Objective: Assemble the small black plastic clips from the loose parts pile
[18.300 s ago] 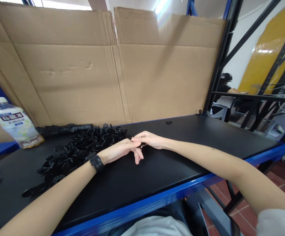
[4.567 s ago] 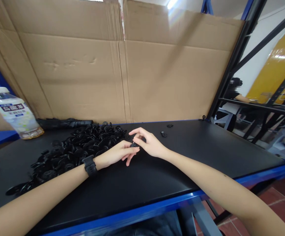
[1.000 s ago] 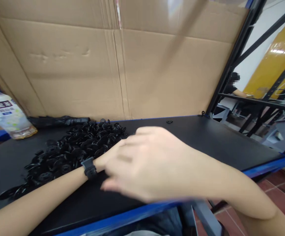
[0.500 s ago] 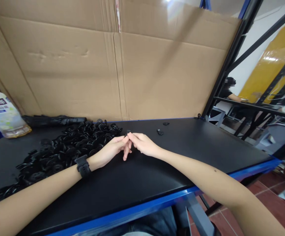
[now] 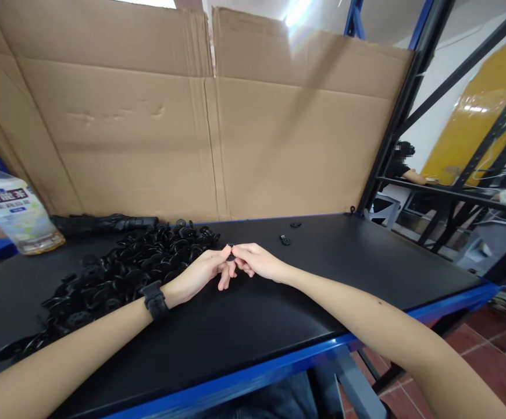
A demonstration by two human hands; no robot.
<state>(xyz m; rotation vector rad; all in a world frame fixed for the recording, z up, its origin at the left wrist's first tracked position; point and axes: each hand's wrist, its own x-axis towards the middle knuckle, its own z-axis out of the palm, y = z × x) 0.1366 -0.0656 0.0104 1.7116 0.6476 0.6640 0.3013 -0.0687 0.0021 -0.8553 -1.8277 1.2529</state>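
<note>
My left hand (image 5: 211, 267) and my right hand (image 5: 257, 262) meet above the middle of the black tabletop (image 5: 253, 326). Between their thumbs and fingertips they pinch a small black plastic part (image 5: 231, 254), mostly covered by the fingers, so its full shape is hidden. A heap of black disc-shaped plastic parts (image 5: 126, 273) spreads to the left, partly behind my left forearm. Beyond my right hand lie two small loose black pieces, a nearer one (image 5: 285, 240) and a farther one (image 5: 295, 224).
A drink bottle (image 5: 17, 212) stands at the far left, beside a long dark folded bundle (image 5: 104, 223). Cardboard (image 5: 148, 145) walls off the back. A black metal frame post (image 5: 392, 128) rises at the right, and past it a person (image 5: 403, 166) sits at another table.
Both hands still hold the small black part, which now shows a little more between the thumbs. My right fingers have uncurled slightly below it. The camera view has tilted up.
</note>
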